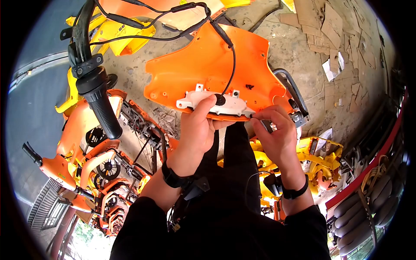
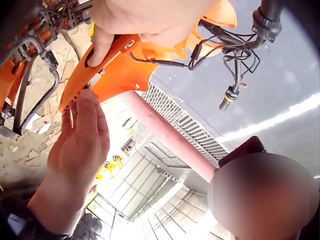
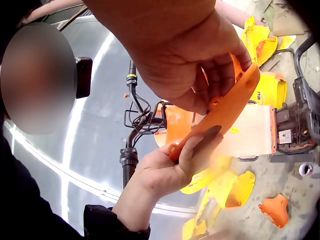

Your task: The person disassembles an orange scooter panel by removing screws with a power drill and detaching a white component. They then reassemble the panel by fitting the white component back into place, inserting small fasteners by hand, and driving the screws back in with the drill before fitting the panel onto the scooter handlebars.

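A large orange plastic body panel point(image 1: 208, 65) with a white housing point(image 1: 216, 104) fixed along its near edge is held up in front of me. My left hand point(image 1: 203, 117) grips that near edge, thumb lying on the white housing beside a black cable plug point(image 1: 220, 100). My right hand point(image 1: 264, 119) pinches the panel's edge at the right end of the housing, where a small dark part shows at the fingertips. In the left wrist view, the left hand point(image 2: 130, 20) holds the panel point(image 2: 120, 70) from above and the right hand point(image 2: 82, 130) reaches up to it.
A handlebar with a black grip point(image 1: 102, 108) and loose black cables point(image 1: 173, 13) hangs at the upper left. Yellow and orange panels point(image 1: 125, 39) and bike frames point(image 1: 108, 173) lie on the concrete. Cardboard scraps point(image 1: 329, 26) lie at the upper right, and a metal rack point(image 1: 294, 93) stands behind the panel.
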`<state>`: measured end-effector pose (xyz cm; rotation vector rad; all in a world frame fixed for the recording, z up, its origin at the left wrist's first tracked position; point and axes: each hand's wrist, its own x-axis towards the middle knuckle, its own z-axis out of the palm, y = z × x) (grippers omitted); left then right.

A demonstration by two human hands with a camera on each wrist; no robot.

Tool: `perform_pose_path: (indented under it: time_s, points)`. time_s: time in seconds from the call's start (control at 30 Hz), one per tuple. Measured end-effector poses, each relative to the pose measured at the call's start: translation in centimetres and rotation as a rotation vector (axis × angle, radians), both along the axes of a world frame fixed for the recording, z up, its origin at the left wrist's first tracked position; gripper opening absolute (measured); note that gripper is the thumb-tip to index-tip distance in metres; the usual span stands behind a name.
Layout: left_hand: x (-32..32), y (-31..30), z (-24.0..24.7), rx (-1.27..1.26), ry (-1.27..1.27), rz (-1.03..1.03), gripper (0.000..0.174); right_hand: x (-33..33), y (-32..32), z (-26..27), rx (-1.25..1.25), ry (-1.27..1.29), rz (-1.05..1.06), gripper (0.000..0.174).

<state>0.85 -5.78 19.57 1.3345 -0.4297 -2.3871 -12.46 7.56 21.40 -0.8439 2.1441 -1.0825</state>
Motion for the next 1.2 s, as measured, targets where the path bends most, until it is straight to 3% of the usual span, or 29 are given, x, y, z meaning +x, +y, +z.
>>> perform_pose_path:
  time_s: [0.37, 0.77, 1.07, 1.2]
  points:
    - [-0.1, -0.4, 0.0, -0.043, -0.02, -0.06, 0.031, -0.1, -0.2, -0.5, 0.06, -0.08, -0.057, 0.007]
    - [0.1, -0.5, -1.3, 0.036, 0.074, 0.011, 0.03, -0.6, -0.2, -2.1, -0.103, 0.154, 0.069, 0.013]
    - [-0.3, 0.1, -0.9, -0.034, 0.012, -0.053, 0.036, -1.5, 0.4, -1.8, -0.077, 0.059, 0.15, 0.014]
    - [-0.4, 0.2, -0.7, -0.012, 0.018, -0.033, 0.031, -1.1, 0.4, -1.7, 0.003, -0.052, 0.057, 0.014]
